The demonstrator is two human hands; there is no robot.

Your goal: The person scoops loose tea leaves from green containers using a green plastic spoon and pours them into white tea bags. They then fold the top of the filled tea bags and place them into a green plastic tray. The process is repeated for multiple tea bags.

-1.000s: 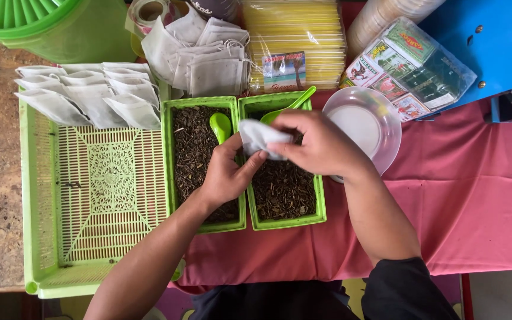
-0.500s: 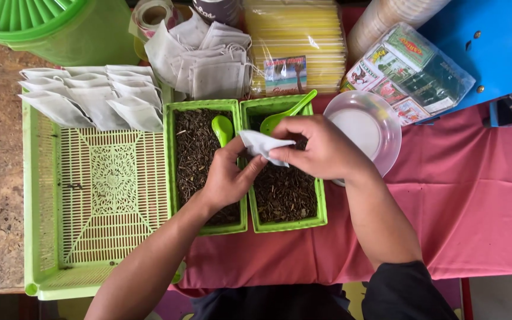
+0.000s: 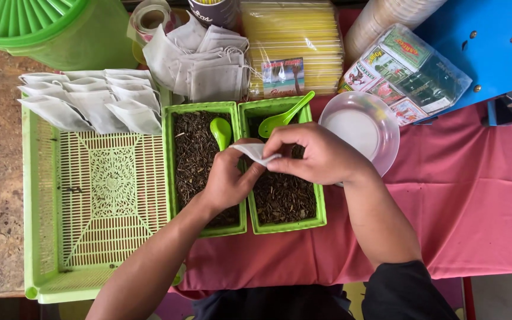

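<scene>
Two hands meet over the middle of the table, pinching one small white filter bag [image 3: 256,152] between them. The left hand [image 3: 227,181] grips the bag's near edge with thumb and fingertips, and the right hand [image 3: 318,155] closes its fingers on the other edge, so the bag is held in the air, a little flattened, just above the divide between two green tubs.

Below the left hand sits the left green tub [image 3: 176,172], filled with dark dried leaf, with a green plastic spoon [image 3: 221,131] lying in it just beyond the fingers. Under the right hand is the right green tub [image 3: 318,220], also holding dark leaf, and a second green spoon [image 3: 284,117] leans against its far rim. Both tubs rest on a pink cloth [image 3: 463,213].

Just right of the right hand stands a clear plastic lid [image 3: 380,121]. To the left lies a green lattice tray [image 3: 90,213], with a row of filled white bags [image 3: 93,106] along its far end. Beyond the tubs are a heap of empty white bags [image 3: 200,62], a pack of yellow sheets [image 3: 291,44] and a clear packet of small printed boxes [image 3: 407,74]. A green lidded bin [image 3: 48,26] stands at the far left corner.
</scene>
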